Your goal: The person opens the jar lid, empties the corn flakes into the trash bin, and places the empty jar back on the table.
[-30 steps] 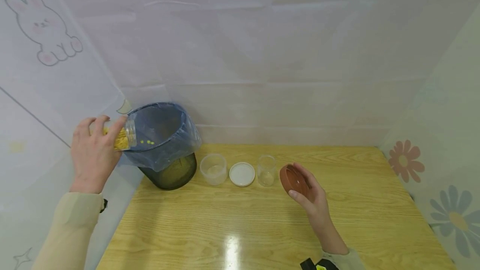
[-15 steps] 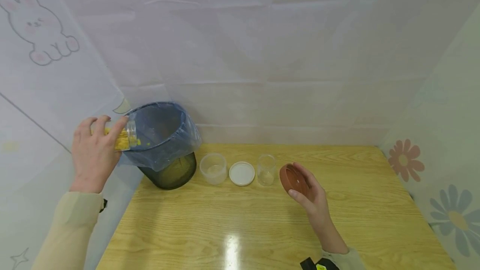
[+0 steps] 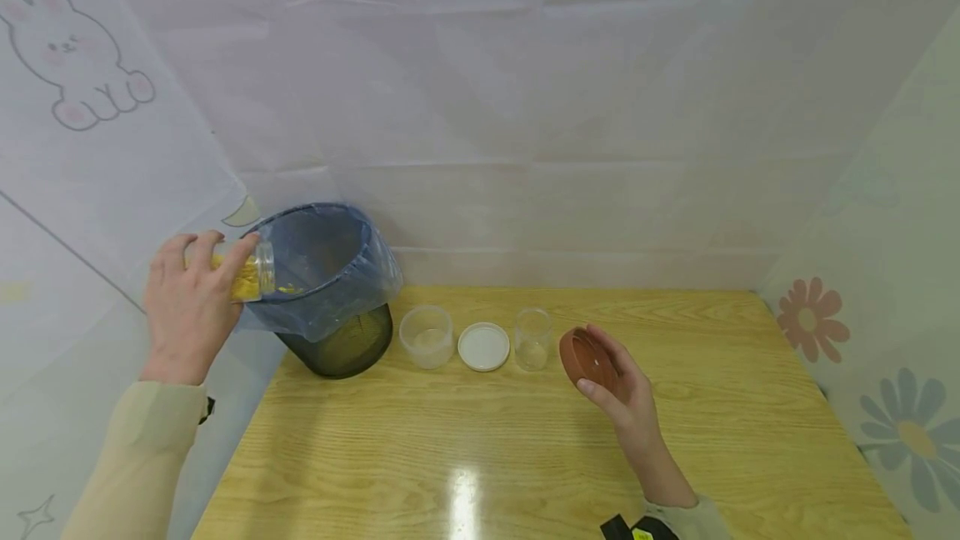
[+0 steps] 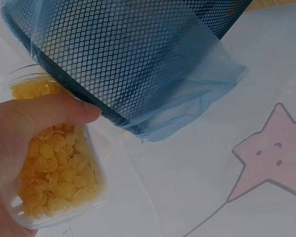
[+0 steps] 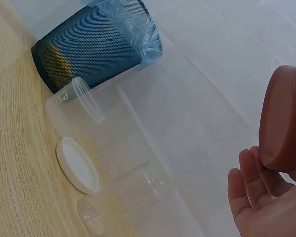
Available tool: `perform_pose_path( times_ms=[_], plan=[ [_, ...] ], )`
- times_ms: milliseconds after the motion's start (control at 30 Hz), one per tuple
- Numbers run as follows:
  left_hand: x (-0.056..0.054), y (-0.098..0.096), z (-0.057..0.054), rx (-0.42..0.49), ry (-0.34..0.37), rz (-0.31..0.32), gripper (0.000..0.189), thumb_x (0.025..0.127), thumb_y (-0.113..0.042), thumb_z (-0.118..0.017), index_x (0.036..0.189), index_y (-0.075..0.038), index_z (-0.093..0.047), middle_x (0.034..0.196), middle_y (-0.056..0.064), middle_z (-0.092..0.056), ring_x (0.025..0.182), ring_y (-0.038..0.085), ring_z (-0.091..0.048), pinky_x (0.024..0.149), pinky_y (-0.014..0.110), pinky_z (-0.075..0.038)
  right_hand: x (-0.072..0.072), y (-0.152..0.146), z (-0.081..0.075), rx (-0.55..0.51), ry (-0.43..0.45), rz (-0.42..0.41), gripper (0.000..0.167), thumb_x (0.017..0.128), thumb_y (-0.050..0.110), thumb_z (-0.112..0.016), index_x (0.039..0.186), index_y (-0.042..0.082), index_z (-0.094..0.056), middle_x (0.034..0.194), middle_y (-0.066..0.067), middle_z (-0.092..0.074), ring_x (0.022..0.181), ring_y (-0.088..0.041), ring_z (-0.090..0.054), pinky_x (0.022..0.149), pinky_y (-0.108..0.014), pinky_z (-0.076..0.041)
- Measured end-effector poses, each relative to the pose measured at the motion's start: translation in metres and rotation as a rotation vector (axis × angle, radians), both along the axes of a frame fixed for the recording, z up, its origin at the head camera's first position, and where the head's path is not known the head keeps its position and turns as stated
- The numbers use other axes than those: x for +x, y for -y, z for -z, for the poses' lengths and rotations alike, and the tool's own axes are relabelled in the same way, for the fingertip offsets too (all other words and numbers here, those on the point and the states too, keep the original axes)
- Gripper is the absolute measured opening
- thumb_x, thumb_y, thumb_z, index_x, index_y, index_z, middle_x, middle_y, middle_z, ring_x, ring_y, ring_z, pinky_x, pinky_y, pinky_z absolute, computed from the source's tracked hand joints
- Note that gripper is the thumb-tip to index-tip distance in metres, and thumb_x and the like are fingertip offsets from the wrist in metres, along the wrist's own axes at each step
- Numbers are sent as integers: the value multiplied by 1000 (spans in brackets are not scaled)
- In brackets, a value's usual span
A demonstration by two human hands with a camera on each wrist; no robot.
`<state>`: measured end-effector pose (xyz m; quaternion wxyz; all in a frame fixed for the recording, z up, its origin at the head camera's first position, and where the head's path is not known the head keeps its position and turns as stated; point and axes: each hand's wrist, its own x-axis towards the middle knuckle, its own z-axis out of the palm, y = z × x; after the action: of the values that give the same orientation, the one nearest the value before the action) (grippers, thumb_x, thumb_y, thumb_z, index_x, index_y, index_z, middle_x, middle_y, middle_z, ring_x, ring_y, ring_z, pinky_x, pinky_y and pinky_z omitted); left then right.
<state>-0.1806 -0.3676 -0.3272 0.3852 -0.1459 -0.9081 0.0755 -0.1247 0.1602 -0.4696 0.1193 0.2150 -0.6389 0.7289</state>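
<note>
My left hand (image 3: 191,307) grips a clear jar (image 4: 64,175) of yellow flakes, tipped on its side with its mouth over the rim of a mesh waste bin (image 3: 341,348). A few flakes (image 3: 287,290) are falling from the mouth into the bin. A thin blue bag (image 3: 360,290) lines the bin and folds over its rim. In the left wrist view, the thumb lies across the jar beside that rim, and flakes still fill much of the jar. My right hand (image 3: 633,411) holds a round brown lid (image 3: 588,361) on edge above the table.
In a row right of the bin stand a wide clear tub (image 3: 427,340), a flat white lid (image 3: 483,348) and a narrow clear jar (image 3: 533,342), all on the wooden table (image 3: 450,432). A pale wall covering (image 3: 525,123) rises behind.
Flakes keep dropping from the tipped jar into the bin. Both hands stay nearly where they were, and the head view has shifted slightly.
</note>
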Motion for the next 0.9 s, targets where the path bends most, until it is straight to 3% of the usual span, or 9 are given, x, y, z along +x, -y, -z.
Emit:
perform_pose_path(
  times_ms=[400,633,900],
  plan=[
    [2,-1,-2,-22,18,-25,98,53,9,-87,141,-14,-51,127,27,-51,122,52,-40,98,64,-38,2,0,0,-5,-24,7,63,91,-14,-56,151,-8,-38,145,-19,-50,129,-20,-52,100,-24,-47],
    [2,-1,-1,18,-16,0,85,56,11,-83,134,-2,-49,125,26,-53,120,52,-42,100,63,-37,2,1,-1,-13,-12,17,63,90,-14,-56,150,-9,-39,144,-19,-51,128,-20,-52,100,-24,-48],
    [1,-2,-3,5,11,-16,85,56,11,-85,132,-8,-51,135,28,-48,126,52,-42,99,66,-39,1,1,2,-16,-24,12,63,90,-16,-55,151,-8,-39,144,-21,-50,129,-21,-52,100,-24,-48]
  ],
)
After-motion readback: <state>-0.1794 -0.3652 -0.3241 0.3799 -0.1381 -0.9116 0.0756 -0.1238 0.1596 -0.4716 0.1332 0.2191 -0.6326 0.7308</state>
